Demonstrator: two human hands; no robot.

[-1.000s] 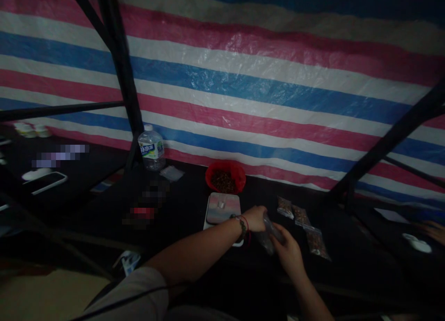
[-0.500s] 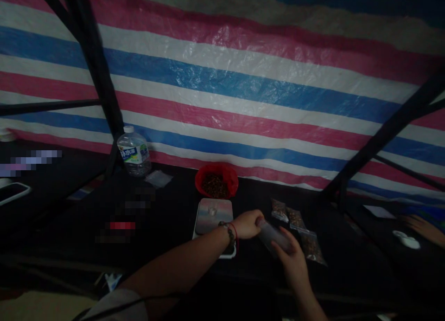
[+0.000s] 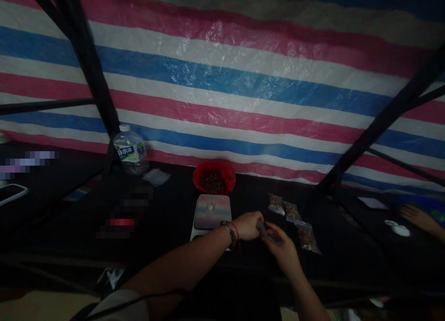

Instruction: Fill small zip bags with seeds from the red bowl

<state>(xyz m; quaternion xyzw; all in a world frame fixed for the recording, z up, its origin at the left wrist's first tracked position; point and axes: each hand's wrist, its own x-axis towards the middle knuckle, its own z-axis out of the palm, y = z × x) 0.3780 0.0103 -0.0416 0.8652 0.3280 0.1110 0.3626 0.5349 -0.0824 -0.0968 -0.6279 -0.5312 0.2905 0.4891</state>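
Note:
My left hand, with a beaded bracelet and red string at its wrist, pinches one end of a small clear plastic bag. The fingers of my right hand are closed on the same bag, close beside the left. Left of my hands lies a scale with a small clear object on its plate. Behind it stands a red bowl of small brown pieces. Several filled clear bags lie to the right of my hands.
A large bottle stands at the back left beside flat clear bags. A phone is far left. Another person's hand rests far right near a white object. Dark metal bars slant before the striped sheet.
The bag between my hands looks narrower and more bunched, and my right hand has moved up and left, closer to my left. The view has shifted slightly.

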